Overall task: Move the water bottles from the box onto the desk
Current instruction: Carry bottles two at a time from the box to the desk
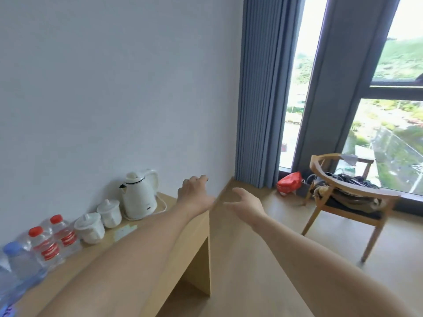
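Head view: left hand [194, 195] and right hand [246, 205] extend forward past the desk [146, 248] end, fingers loosely curled and apart, holding nothing, while two red-capped water bottles [53, 241] and a blue-capped bottle [19, 259] stand on the desk near the kettle [139, 195].

On the desk [183, 243], bottles [49, 243] stand left of cups [100, 220], the kettle [139, 195] right of them.
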